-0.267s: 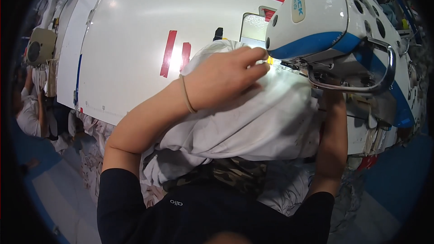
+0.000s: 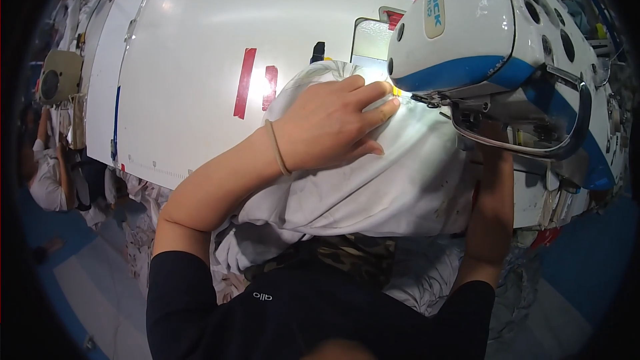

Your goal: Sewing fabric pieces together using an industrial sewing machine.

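Note:
My left hand (image 2: 337, 123) lies flat on a heap of white fabric (image 2: 373, 187), fingers spread and pointing toward the needle area of a white and blue sewing machine (image 2: 480, 33). A tan band circles that wrist. My right forearm (image 2: 490, 207) reaches up under the machine's head; the right hand itself is hidden behind the machine and its metal guard (image 2: 533, 140). The fabric bunches from the machine bed down into my lap.
A wide white sewing table (image 2: 200, 47) stretches to the left, marked with red tape strips (image 2: 245, 83). More cloth hangs off the table's near edge. Another person (image 2: 43, 173) in white stands at the far left. Blue floor lies below on both sides.
My left hand has slid slightly along the fabric toward the needle area; the rest looks the same.

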Demonstrator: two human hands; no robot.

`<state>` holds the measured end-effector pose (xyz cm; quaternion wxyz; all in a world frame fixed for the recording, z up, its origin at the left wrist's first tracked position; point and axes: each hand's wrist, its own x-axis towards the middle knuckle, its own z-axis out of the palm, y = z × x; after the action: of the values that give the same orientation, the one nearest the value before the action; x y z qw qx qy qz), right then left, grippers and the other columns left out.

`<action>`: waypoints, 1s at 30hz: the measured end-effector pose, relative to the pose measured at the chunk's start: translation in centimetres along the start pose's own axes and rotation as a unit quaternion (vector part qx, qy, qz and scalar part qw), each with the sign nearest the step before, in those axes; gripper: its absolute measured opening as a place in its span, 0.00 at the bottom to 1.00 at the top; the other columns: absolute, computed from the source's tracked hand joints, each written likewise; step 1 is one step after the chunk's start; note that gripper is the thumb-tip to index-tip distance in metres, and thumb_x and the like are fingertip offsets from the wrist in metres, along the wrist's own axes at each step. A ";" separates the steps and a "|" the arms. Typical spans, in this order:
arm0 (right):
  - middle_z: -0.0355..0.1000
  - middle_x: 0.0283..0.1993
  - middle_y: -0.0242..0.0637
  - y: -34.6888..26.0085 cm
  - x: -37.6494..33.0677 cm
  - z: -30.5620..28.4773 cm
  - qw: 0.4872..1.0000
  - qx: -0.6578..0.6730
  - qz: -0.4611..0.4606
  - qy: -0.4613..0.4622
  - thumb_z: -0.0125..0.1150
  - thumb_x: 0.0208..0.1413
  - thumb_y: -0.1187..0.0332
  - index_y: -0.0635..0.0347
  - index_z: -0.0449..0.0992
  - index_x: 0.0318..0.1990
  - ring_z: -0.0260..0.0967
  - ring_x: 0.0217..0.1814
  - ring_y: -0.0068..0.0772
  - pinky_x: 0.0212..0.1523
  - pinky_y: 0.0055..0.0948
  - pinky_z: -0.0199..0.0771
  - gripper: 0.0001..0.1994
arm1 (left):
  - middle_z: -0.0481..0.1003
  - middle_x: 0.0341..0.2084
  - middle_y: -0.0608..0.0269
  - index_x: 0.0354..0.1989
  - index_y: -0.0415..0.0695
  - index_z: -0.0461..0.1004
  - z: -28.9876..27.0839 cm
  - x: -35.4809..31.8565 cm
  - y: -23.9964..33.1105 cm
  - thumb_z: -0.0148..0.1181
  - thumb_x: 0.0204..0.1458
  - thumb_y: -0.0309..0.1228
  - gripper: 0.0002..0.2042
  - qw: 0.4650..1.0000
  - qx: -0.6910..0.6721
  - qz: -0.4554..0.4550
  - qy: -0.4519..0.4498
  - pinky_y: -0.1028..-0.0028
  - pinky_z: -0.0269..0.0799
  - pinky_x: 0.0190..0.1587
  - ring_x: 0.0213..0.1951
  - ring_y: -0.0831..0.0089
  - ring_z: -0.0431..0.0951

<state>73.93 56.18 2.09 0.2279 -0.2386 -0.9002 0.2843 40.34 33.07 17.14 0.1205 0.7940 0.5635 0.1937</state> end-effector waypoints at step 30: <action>0.69 0.59 0.44 -2.5 3.8 1.8 0.928 -0.311 -0.083 0.189 0.71 0.48 0.56 0.63 0.59 0.66 0.68 0.60 0.39 0.65 0.41 0.65 0.41 | 0.70 0.54 0.61 0.57 0.46 0.72 1.5 0.1 0.0 0.71 0.45 0.41 0.29 0.998 0.028 0.026 0.048 0.65 0.71 0.49 0.51 0.63 0.71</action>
<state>69.20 55.81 3.36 0.3314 -0.2709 -0.9002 -0.0803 41.05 33.15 15.82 0.0658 0.8010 0.5532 0.2190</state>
